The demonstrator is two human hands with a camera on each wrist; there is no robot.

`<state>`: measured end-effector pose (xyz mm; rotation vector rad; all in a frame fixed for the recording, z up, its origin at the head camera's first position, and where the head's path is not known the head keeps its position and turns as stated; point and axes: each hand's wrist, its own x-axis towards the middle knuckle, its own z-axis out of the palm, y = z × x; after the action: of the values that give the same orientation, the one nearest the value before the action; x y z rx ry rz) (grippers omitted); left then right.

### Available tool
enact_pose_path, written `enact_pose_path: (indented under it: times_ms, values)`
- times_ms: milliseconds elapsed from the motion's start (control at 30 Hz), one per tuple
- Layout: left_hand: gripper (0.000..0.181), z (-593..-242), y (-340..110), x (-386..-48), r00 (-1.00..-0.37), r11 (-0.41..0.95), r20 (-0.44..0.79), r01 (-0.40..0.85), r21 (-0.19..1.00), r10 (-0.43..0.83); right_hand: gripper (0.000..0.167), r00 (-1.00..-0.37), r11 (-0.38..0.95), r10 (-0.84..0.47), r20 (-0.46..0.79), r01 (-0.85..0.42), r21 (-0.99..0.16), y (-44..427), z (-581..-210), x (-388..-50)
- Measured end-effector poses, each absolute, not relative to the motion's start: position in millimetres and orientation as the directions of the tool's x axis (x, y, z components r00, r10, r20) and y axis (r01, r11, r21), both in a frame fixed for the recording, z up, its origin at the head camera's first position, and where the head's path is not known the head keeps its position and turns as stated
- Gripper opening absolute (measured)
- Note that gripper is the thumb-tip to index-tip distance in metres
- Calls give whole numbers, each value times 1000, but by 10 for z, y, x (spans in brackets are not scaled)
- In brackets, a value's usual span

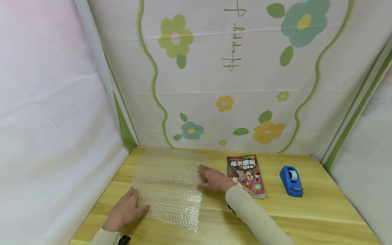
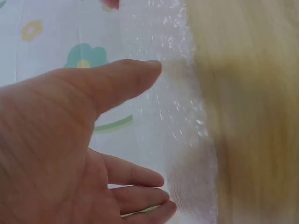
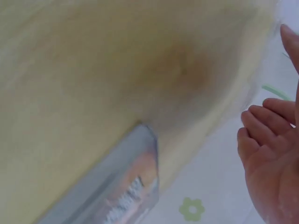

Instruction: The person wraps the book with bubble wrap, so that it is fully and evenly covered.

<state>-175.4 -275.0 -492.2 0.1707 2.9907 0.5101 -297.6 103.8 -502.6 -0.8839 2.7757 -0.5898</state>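
Observation:
A sheet of clear bubble wrap lies flat on the wooden table, left of the middle. At its near left edge rests my left hand, thumb spread and fingers extended; the left wrist view shows the same hand beside the bubble wrap. On the sheet's right edge is my right hand, fingers reaching onto it, nothing gripped. Just beyond that wrist lies a paperback book with a dark illustrated cover, partly behind the forearm. In the right wrist view the right hand has relaxed fingers, with the book below.
A blue tape dispenser with a roll of tape stands right of the book. The wooden table meets a white floral cloth at its back edge, and cloth walls rise on both sides.

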Motion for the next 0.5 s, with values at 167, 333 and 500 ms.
enact_pose_path:
  times_ms: [167,333,500]
  values:
    - [101,-4952,-2716,-1756,-986,930,-107,82,357,128,95,-802,758,-590,-97,-508,-410,1029,-5127,-2986]
    - [103,-4978,-2752,-1776,-983,923,-120,85,376,139,94,-803,773,-585,-114,-510,-378,1000,-5151,-2963]
    - [104,-5000,-2822,-1794,-978,910,-113,117,398,175,95,-818,804,-561,-128,-502,-318,948,-5136,-2875]
